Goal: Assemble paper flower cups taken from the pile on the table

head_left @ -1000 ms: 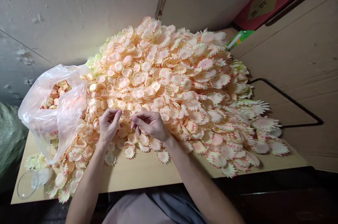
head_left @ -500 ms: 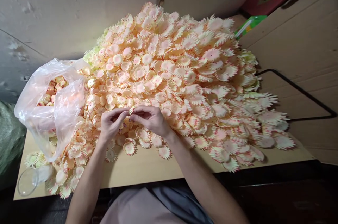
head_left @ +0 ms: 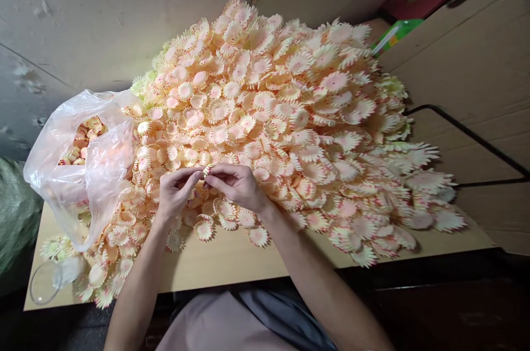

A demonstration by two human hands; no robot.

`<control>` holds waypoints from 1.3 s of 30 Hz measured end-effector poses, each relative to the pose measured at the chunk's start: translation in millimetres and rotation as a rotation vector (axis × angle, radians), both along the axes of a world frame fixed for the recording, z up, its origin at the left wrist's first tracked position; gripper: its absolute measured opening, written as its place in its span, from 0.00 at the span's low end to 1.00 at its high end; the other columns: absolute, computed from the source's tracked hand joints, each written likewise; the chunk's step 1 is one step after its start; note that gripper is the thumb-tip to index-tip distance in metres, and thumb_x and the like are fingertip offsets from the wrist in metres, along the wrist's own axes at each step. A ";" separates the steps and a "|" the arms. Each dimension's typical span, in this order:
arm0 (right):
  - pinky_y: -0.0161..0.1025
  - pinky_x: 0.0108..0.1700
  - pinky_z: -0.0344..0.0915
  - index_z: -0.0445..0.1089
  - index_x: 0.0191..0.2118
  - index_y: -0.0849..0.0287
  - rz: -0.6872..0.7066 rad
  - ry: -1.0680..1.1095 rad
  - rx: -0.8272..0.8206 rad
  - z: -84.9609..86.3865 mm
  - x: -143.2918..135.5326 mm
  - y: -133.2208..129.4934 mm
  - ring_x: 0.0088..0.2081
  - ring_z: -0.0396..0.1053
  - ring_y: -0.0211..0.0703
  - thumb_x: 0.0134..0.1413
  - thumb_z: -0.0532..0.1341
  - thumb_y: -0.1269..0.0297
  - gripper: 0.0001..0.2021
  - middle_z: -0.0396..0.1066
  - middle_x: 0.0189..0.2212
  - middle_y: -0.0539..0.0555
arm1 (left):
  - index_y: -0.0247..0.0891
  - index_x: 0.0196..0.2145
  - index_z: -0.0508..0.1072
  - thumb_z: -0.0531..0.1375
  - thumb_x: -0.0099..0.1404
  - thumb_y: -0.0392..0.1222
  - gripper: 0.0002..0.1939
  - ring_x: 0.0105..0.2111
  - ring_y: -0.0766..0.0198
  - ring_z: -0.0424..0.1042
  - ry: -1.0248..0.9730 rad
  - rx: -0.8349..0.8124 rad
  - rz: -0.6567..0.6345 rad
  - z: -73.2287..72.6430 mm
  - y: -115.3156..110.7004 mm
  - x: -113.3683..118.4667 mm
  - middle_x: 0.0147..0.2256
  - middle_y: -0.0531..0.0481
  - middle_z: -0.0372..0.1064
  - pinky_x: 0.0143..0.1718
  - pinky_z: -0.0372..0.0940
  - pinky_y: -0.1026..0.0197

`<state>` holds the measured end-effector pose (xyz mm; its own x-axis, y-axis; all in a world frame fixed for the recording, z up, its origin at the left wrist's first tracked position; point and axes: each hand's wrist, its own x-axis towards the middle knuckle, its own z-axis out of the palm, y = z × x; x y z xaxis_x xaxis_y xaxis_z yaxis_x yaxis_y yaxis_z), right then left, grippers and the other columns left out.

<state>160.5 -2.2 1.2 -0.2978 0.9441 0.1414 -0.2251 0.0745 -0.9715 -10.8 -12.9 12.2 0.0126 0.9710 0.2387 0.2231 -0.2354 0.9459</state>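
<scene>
A small cream piece with dark red marks (head_left: 207, 170) is pinched between my two hands, over the front of a big heap of pale pink and cream petal discs (head_left: 265, 102). My left hand (head_left: 176, 190) grips its left side with thumb and forefinger. From the right, the thumb and fingers of my right hand (head_left: 236, 185) close on the same piece. The discs have toothed, red-flecked edges. A few of them lie on the wooden table (head_left: 223, 265) just in front of my hands.
Left of the heap, a translucent plastic bag (head_left: 105, 169) holds rolled red-and-cream pieces. A clear round container (head_left: 45, 283) stands at the table's front left corner. A black metal bar (head_left: 488, 144) juts out at the right, against cardboard (head_left: 464, 80). A green sack (head_left: 16, 218) is far left.
Both hands stay in nearly the same place, and the small piece between them shows slightly more. The whole view has shifted a little.
</scene>
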 end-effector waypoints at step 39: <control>0.38 0.35 0.76 0.78 0.34 0.60 -0.027 -0.077 0.029 -4.2 2.8 0.0 0.29 0.76 0.42 0.54 0.66 0.61 0.08 0.78 0.29 0.54 | 0.38 0.37 0.82 0.64 0.62 0.41 0.08 0.25 0.66 0.77 0.191 0.153 -0.001 -3.7 1.6 1.0 0.30 0.48 0.81 0.27 0.69 0.67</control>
<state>163.3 -2.1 -2.9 -0.2829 0.9480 0.1460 -0.1473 0.1075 -0.9832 -9.8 -11.3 8.6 0.0726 0.9235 0.3766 0.3941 -0.3734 0.8398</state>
